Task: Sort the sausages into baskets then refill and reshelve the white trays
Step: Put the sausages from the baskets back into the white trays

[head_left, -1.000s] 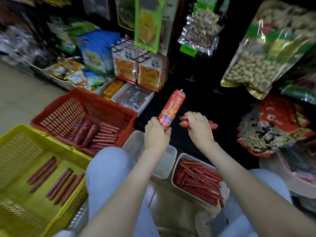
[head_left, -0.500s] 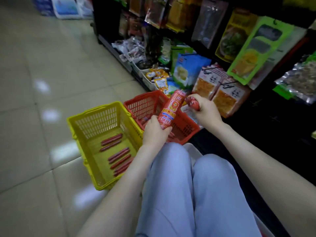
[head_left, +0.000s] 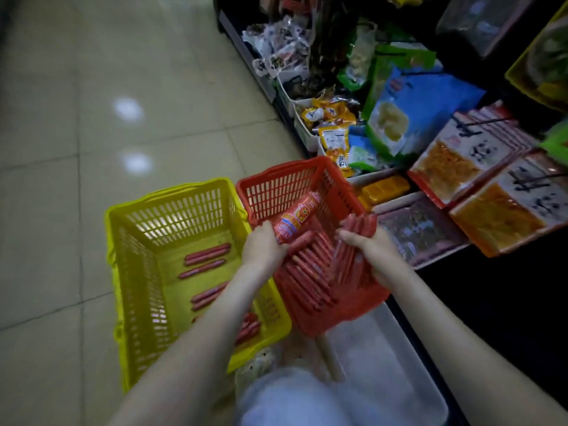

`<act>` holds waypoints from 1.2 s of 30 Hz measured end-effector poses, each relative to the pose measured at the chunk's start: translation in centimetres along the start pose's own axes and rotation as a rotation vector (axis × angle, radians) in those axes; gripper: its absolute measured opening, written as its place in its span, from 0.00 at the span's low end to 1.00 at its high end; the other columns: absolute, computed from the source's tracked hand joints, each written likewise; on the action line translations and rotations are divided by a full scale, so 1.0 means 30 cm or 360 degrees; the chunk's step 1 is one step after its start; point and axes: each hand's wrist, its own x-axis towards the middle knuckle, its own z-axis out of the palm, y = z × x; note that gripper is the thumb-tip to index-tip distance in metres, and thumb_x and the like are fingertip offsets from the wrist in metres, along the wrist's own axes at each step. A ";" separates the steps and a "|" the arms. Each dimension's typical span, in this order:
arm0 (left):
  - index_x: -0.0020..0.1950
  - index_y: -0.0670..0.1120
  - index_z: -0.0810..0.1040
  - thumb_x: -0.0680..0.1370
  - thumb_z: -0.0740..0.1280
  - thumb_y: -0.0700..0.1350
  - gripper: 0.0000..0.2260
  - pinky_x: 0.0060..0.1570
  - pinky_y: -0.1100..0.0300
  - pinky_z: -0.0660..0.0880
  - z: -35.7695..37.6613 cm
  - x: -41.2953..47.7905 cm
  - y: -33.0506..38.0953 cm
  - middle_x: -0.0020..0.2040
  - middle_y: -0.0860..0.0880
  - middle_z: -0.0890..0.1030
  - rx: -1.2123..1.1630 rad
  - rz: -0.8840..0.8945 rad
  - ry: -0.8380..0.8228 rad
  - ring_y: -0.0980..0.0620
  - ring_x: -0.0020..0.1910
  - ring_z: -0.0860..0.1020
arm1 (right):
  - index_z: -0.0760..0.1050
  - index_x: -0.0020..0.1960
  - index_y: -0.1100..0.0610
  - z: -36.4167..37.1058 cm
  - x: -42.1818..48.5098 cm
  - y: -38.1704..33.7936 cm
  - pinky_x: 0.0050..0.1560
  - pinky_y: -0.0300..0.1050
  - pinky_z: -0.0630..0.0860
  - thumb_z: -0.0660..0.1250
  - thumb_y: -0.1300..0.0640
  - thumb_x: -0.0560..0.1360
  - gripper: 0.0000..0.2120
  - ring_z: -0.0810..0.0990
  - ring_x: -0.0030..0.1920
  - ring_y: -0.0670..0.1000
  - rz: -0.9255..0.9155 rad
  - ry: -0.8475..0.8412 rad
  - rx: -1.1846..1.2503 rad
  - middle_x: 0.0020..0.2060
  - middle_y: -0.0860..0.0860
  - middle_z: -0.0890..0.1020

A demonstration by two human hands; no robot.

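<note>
Gripping on both sides, from what my feed shows: the left hand (head_left: pixel 263 248) is curled round the lower end of a fat sausage (head_left: pixel 297 217) in an orange-red printed wrapper, which slants up and away over the red basket (head_left: pixel 285 176). The right hand (head_left: pixel 373 252) holds a small bunch of thin sausages (head_left: pixel 360 226), their ends poking out past the fingers, though blur keeps me from counting them. Both hands hang over the inside of the red basket, the left near its wall on the yellow side, the right near its wall on the shelf side. Beneath them I see a packed layer of sausages (head_left: pixel 307 272) covering the bottom of that basket. Touching it on the left stands the yellow basket (head_left: pixel 172 195) on the tiled floor (head_left: pixel 92 118), with scattered sausages (head_left: pixel 207 253) lying in it, some hidden behind the left forearm. Nearer to me, a white tray (head_left: pixel 408 373) lies just beside the red basket's near corner. Along the right, the shelf carries snack packets, among them a blue bag (head_left: pixel 408 109)
</note>
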 end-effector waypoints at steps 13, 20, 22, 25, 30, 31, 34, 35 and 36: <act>0.74 0.42 0.59 0.79 0.60 0.48 0.25 0.71 0.46 0.57 0.546 0.588 -0.120 0.71 0.41 0.65 0.0688 0.0067 -0.0279 0.41 0.71 0.62 | 0.77 0.51 0.65 0.057 0.523 0.429 0.37 0.40 0.80 0.66 0.73 0.71 0.10 0.84 0.36 0.50 0.0528 -0.0340 0.0437 0.37 0.57 0.83; 0.59 0.47 0.75 0.81 0.60 0.56 0.15 0.50 0.55 0.70 0.396 0.334 -0.029 0.57 0.42 0.79 -0.1163 -0.0262 -0.1153 0.47 0.53 0.75 | 0.77 0.52 0.63 0.099 0.491 0.379 0.42 0.46 0.81 0.67 0.65 0.68 0.13 0.84 0.44 0.53 0.0472 -0.0488 0.0818 0.42 0.56 0.85; 0.59 0.42 0.76 0.80 0.65 0.48 0.12 0.51 0.47 0.71 0.367 0.259 -0.049 0.56 0.36 0.80 -0.1117 -0.0213 -0.1279 0.40 0.53 0.77 | 0.78 0.50 0.63 0.116 0.457 0.354 0.42 0.47 0.82 0.66 0.64 0.67 0.12 0.84 0.47 0.53 0.0455 -0.0553 0.0890 0.44 0.57 0.85; 0.55 0.35 0.77 0.74 0.70 0.43 0.14 0.48 0.43 0.73 0.334 0.192 -0.088 0.51 0.31 0.80 -0.1337 -0.0256 -0.1280 0.36 0.46 0.79 | 0.76 0.55 0.64 0.154 0.402 0.336 0.45 0.47 0.81 0.66 0.63 0.69 0.16 0.83 0.52 0.55 0.0425 -0.0613 0.0959 0.49 0.59 0.84; 0.44 0.46 0.82 0.73 0.71 0.41 0.02 0.34 0.57 0.66 0.268 0.125 -0.176 0.39 0.43 0.80 -0.1567 -0.0344 -0.1088 0.48 0.35 0.74 | 0.75 0.53 0.61 0.220 0.342 0.317 0.43 0.49 0.82 0.64 0.54 0.72 0.13 0.84 0.41 0.52 0.0421 -0.0742 0.0936 0.40 0.57 0.83; 0.43 0.46 0.83 0.75 0.70 0.40 0.03 0.33 0.58 0.67 0.252 0.123 -0.194 0.37 0.47 0.81 -0.1592 -0.0364 -0.1016 0.49 0.35 0.75 | 0.74 0.50 0.60 0.227 0.342 0.324 0.40 0.48 0.82 0.62 0.52 0.72 0.13 0.83 0.37 0.51 0.0444 -0.0677 0.0909 0.36 0.55 0.82; 0.48 0.42 0.79 0.77 0.65 0.36 0.04 0.38 0.60 0.79 0.211 0.130 -0.251 0.39 0.47 0.84 -0.1750 -0.0484 -0.0827 0.52 0.37 0.82 | 0.70 0.42 0.62 0.217 0.370 0.378 0.30 0.47 0.80 0.64 0.50 0.73 0.14 0.76 0.24 0.51 0.0491 -0.0394 0.0708 0.23 0.54 0.74; 0.49 0.41 0.78 0.77 0.65 0.36 0.04 0.41 0.60 0.80 0.195 0.139 -0.276 0.40 0.46 0.84 -0.1797 -0.0505 -0.0777 0.52 0.38 0.83 | 0.70 0.42 0.61 0.215 0.381 0.408 0.26 0.44 0.77 0.66 0.52 0.74 0.12 0.72 0.21 0.49 0.0483 -0.0325 0.0521 0.23 0.53 0.71; 0.50 0.40 0.78 0.77 0.65 0.36 0.04 0.42 0.60 0.80 0.183 0.150 -0.303 0.41 0.45 0.85 -0.1820 -0.0514 -0.0739 0.51 0.39 0.83 | 0.69 0.47 0.61 0.213 0.391 0.443 0.23 0.40 0.73 0.67 0.56 0.75 0.10 0.70 0.19 0.47 0.0474 -0.0275 0.0278 0.25 0.53 0.71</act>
